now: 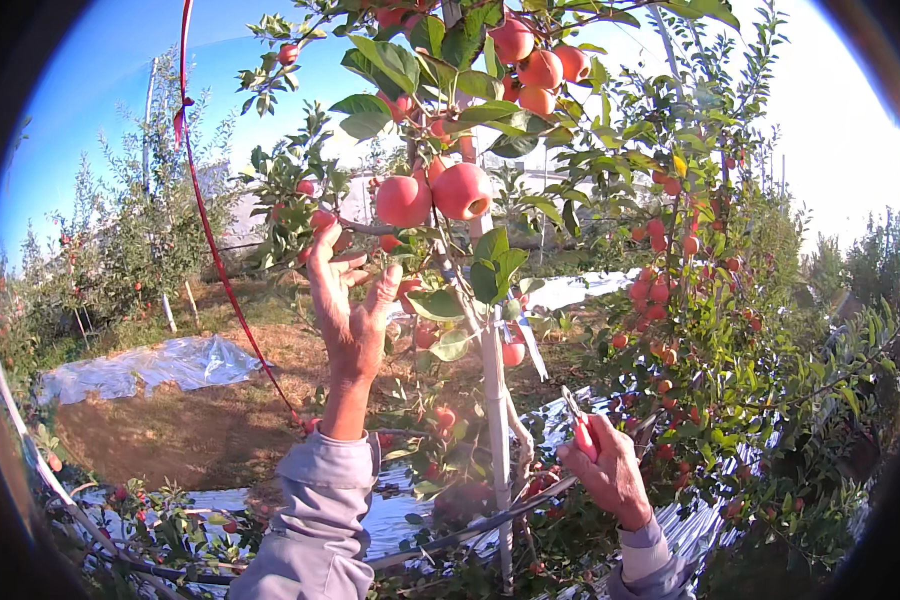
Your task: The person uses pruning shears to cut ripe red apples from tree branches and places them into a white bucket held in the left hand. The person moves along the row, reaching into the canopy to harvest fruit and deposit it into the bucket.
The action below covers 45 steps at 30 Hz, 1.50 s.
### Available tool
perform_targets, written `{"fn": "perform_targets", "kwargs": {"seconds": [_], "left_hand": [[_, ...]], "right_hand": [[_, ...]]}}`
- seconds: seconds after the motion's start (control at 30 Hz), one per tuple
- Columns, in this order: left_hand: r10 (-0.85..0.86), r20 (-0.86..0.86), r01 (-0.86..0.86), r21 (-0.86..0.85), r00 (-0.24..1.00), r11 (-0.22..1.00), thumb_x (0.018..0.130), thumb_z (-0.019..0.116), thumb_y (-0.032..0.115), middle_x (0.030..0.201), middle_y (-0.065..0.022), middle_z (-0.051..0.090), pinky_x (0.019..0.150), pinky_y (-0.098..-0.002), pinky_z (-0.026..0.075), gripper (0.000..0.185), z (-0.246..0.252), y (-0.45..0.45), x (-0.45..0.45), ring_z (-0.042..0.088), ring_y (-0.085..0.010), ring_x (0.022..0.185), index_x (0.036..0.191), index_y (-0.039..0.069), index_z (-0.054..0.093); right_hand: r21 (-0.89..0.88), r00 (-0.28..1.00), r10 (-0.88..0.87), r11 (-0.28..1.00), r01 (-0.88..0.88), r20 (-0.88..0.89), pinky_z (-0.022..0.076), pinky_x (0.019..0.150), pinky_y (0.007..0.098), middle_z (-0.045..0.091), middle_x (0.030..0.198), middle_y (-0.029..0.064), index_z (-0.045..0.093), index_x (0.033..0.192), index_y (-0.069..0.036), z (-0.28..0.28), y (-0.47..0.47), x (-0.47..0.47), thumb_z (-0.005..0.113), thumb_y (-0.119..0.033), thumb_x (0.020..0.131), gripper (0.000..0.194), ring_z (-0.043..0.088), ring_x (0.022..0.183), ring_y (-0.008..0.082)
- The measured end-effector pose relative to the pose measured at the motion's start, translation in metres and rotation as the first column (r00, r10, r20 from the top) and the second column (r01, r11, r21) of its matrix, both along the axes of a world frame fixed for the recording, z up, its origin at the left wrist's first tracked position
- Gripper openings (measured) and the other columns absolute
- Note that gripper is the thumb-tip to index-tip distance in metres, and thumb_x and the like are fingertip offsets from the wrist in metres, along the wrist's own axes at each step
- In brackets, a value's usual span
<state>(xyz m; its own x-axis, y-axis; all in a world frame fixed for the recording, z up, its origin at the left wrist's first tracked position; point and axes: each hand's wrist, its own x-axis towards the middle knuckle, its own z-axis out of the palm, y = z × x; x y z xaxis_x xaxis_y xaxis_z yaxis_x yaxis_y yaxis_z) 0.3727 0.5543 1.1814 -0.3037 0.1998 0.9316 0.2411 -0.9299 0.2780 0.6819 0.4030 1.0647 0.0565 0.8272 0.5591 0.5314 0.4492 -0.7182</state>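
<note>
My left hand (349, 307) is raised among the branches, palm turned away and fingers apart. Its index fingertip reaches a small red apple (323, 219); whether it touches the fruit I cannot tell. Just above and to the right hang two larger apples, a round one (403, 202) and one with an open hollow at its base (462, 192). Lower right, my right hand (606, 469) grips small snips (583, 431) with red handles, blades pointing up. The thumb and fingers hide part of the handles.
A pale upright stake (496, 420) stands between my hands beside the tree. A red cord (217, 255) runs down on the left. A dark hose (465, 532) crosses low in front. Reflective film (165, 365) lies on the ground. Fruit-laden branches (690, 337) fill the right side.
</note>
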Motion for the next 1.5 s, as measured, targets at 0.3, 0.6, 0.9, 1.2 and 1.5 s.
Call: {"fn": "perform_targets", "kwargs": {"seconds": [0.3,0.6,0.9,1.2,1.5], "left_hand": [[-0.293,0.033,0.295,-0.165,0.955,0.941,0.089,0.09,0.018,0.13,-0.0123,0.064,0.102,-0.0342,0.055,0.07,0.066,0.042,0.017,0.065,-0.0205,0.116,0.144,-0.001,0.052],[-0.548,-0.032,0.532,-0.198,0.836,0.823,0.087,0.088,0.007,0.134,-0.0145,0.064,0.097,-0.0335,0.061,0.073,0.074,0.053,-0.02,0.067,-0.0214,0.118,0.148,-0.003,0.049],[-0.463,-0.072,0.438,-0.228,0.883,0.87,0.073,0.097,0.017,0.12,-0.0156,0.066,0.088,-0.0311,0.062,0.08,0.082,0.049,-0.023,0.069,-0.0204,0.105,0.138,-0.004,0.055],[-0.39,-0.127,0.362,-0.197,0.912,0.911,0.068,0.098,0.012,0.126,-0.0123,0.066,0.091,-0.0332,0.06,0.081,0.083,0.052,-0.025,0.068,-0.0202,0.11,0.137,0.001,0.058],[-0.648,0.141,0.661,-0.24,0.748,0.711,0.085,0.083,0.008,0.122,-0.0116,0.063,0.084,-0.0348,0.062,0.07,0.074,0.032,-0.04,0.068,-0.0215,0.107,0.145,0.004,0.048]], "right_hand": [[0.213,0.913,-0.067,0.977,-0.022,0.402,0.0541,0.077,0.05,0.071,0.089,0.0259,0.066,0.108,0.004,0.193,0.037,-0.084,0.075,-0.037,0.094,0.045,0.071,0.085,0.0443],[-0.01,0.881,0.009,1.0,-0.005,0.473,0.0548,0.054,0.034,0.067,0.071,0.0093,0.07,0.095,0.008,0.264,0.084,-0.122,0.072,-0.05,0.096,0.058,0.068,0.062,0.0155],[-0.19,0.851,0.071,0.981,0.035,0.52,0.0584,0.051,0.0366,0.061,0.061,0.0096,0.071,0.096,0.002,0.282,0.081,-0.147,0.06,-0.046,0.101,0.05,0.068,0.053,0.0205],[0.004,0.664,-0.035,0.999,0.048,0.747,0.0576,0.065,0.0433,0.071,0.077,0.0179,0.075,0.095,-0.001,0.291,0.078,-0.148,0.065,-0.051,0.096,0.052,0.072,0.072,0.0301],[0.151,0.773,-0.158,0.985,0.081,0.615,0.0564,0.078,0.0501,0.074,0.087,0.0235,0.076,0.102,-0.002,0.279,0.076,-0.138,0.073,-0.053,0.089,0.052,0.074,0.086,0.0401]]}}
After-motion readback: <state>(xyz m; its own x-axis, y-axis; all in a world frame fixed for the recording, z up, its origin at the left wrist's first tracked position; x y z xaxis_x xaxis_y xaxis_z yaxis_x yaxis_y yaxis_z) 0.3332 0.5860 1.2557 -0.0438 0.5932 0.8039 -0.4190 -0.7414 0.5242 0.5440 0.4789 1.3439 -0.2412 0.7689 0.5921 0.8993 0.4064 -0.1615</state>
